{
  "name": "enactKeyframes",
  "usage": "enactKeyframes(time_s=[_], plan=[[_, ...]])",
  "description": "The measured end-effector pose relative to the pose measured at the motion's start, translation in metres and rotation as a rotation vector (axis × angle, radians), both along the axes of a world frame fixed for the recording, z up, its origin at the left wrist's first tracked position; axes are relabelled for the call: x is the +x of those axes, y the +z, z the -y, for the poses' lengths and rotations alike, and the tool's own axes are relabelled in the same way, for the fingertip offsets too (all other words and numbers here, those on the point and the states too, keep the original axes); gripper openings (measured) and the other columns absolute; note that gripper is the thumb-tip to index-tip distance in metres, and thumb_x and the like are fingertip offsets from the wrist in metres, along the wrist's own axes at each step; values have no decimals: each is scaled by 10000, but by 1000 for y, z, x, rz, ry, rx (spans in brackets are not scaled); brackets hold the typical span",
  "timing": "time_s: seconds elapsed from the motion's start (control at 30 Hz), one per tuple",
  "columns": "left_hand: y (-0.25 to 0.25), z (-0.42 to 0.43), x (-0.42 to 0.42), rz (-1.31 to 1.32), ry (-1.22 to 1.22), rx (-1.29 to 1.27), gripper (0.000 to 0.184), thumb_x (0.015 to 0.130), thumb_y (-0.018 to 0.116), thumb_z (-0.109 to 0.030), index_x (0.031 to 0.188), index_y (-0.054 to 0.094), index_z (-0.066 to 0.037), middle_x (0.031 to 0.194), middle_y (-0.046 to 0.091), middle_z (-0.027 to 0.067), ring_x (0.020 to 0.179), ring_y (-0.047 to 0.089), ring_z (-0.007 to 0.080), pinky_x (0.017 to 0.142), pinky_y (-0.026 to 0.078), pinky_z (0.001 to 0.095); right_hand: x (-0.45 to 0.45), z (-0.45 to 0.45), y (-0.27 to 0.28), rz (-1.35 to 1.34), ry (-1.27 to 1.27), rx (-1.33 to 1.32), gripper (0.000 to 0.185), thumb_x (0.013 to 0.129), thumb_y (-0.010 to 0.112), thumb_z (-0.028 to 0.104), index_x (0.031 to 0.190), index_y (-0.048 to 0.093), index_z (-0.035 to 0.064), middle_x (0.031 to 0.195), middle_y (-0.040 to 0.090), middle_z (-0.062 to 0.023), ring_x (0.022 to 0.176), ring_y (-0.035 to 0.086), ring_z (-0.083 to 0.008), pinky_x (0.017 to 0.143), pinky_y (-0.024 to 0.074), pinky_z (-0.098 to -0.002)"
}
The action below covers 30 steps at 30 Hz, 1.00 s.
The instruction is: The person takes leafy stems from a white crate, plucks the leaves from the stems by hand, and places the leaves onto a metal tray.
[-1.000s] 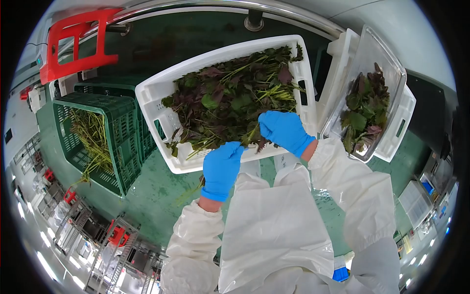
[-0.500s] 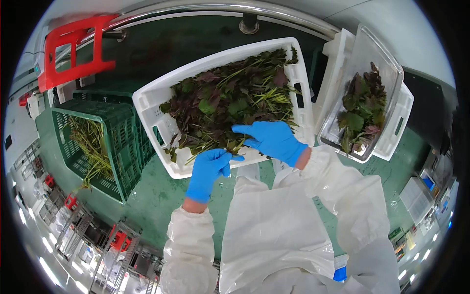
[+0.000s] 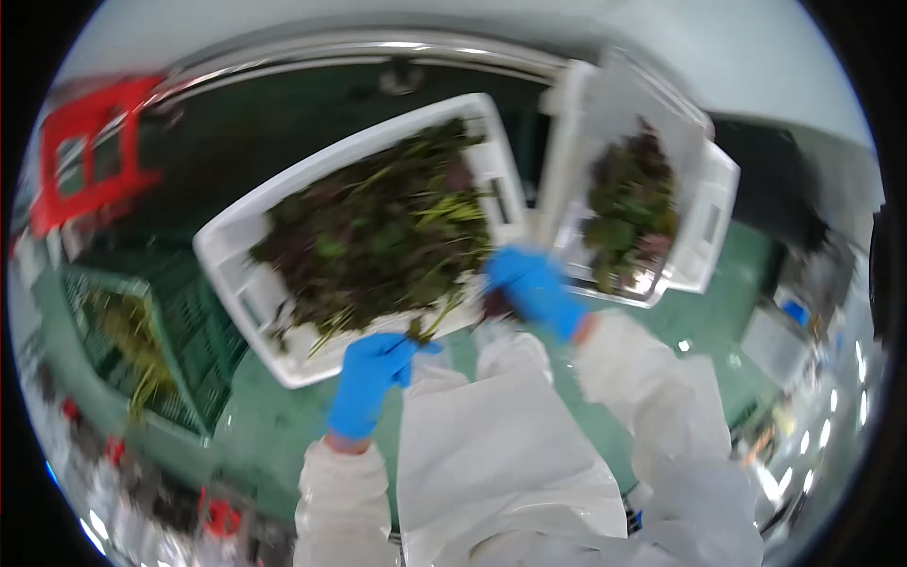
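My left hand (image 3: 368, 380), in a blue glove, is closed in a pinch on a leafy stem (image 3: 422, 330) at the near edge of a white crate (image 3: 304, 370). A heap of green and purple leaves on stems (image 3: 368, 227) covers most of that crate's floor. Over the crate's near right corner is my gloved right hand (image 3: 540, 291), smeared by motion, fingers together. A dark purple leaf (image 3: 498, 304) hangs under its fingertips. Right of it, a clear tub (image 3: 694, 118) holds a bunch of green and purple leaves (image 3: 631, 213).
A green slatted crate (image 3: 194, 331) with cut stems (image 3: 137, 345) stands at the left. Behind it is a red frame (image 3: 90, 156). The clear tub rests on another white crate (image 3: 713, 222). A metal rail (image 3: 378, 42) runs along the back.
My right hand has moved away from my left toward the clear tub, with a dark leaf now at its fingertips. The view has turned, so the crates appear further left.
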<state>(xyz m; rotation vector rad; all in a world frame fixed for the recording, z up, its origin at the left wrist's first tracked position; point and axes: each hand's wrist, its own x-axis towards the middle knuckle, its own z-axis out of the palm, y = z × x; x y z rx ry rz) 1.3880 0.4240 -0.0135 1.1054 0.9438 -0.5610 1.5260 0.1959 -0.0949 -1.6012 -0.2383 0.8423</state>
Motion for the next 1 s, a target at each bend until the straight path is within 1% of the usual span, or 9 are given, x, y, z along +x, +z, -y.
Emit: enactKeyframes(time_s=[0.13, 0.3, 0.47, 0.57, 0.63, 0.77, 0.87, 0.9, 1.0], plan=[[24, -46, -20, -50, 451, 111, 176, 879, 563, -116, 739, 637, -39, 689, 566, 4, 579, 470, 64, 498, 339, 223, 98, 69, 25, 492, -214, -479, 163, 919, 460, 68, 874, 613, 37, 861, 595, -69, 786, 569, -166, 755, 464, -292], [65, -176, -89, 295, 830, 570, 441, 909, 570, -214, 1289, 479, -11, 758, 504, -54, 636, 417, 29, 558, 337, 173, 150, 135, 11, 678, 9, -1039, 273, 897, 552, 172, 1135, 590, 46, 1106, 585, -128, 1039, 545, -269, 930, 412, -347], [109, -438, -290, 786, 1195, 572, 432, 969, 411, -83, 1357, 355, 98, 1372, 450, 159, 1220, 479, 208, 1042, 395, 295, 153, 184, -12, 560, 2, -1215, 692, 832, 650, 303, 1424, 351, 107, 1393, 402, -201, 1258, 429, -353, 1036, 356, -361], [120, -566, -397, -186, 371, 1679, 411, 960, 478, -143, 1307, 446, 73, 1263, 545, 157, 1097, 552, 218, 980, 437, 297, 143, 168, 9, 567, 111, -1640, 746, 824, 657, 336, 1444, 307, 116, 1462, 313, -213, 1301, 389, -365, 1051, 343, -371], [98, -621, -446, -409, 153, 1766, 413, 946, 526, -189, 1276, 492, 55, 1209, 582, 154, 1026, 582, 224, 940, 460, 302, 127, 118, 39, 613, 261, -1937, 720, 816, 665, 293, 1427, 338, 93, 1453, 313, -221, 1304, 380, -374, 1048, 354, -375], [-5, -646, -490, -232, 1409, 348, 432, 918, 572, -231, 1252, 517, 37, 1153, 608, 161, 987, 589, 243, 908, 465, 311, 115, 79, 35, 1006, 413, -1773, 640, 755, 660, 180, 1351, 441, 98, 1411, 377, -203, 1154, 505, -353, 960, 416, -421], [-57, -575, -465, -496, 796, 833, 450, 903, 580, -209, 1274, 494, 31, 1196, 586, 168, 1084, 550, 281, 965, 420, 337, 110, -32, 26, 869, 631, -1794, 338, 795, 567, 100, 1125, 634, 122, 876, 616, -94, 854, 610, -299, 717, 490, -415], [-59, -547, -442, -581, 422, 1163, 458, 898, 582, -202, 1282, 486, 28, 1210, 578, 171, 1116, 536, 294, 984, 405, 346, 104, -30, 7, 1014, 604, -1123, 317, 816, 562, 107, 1113, 648, 176, 861, 600, -105, 831, 607, -282, 693, 488, -407], [-19, -438, -318, -440, -103, 1897, 472, 863, 578, -90, 1310, 467, 10, 1313, 514, 159, 1257, 438, 290, 1070, 305, 379, 75, -136, -47, 1102, 750, -694, 310, 862, 529, 123, 1126, 643, 236, 762, 524, -83, 761, 551, -272, 638, 453, -407]])
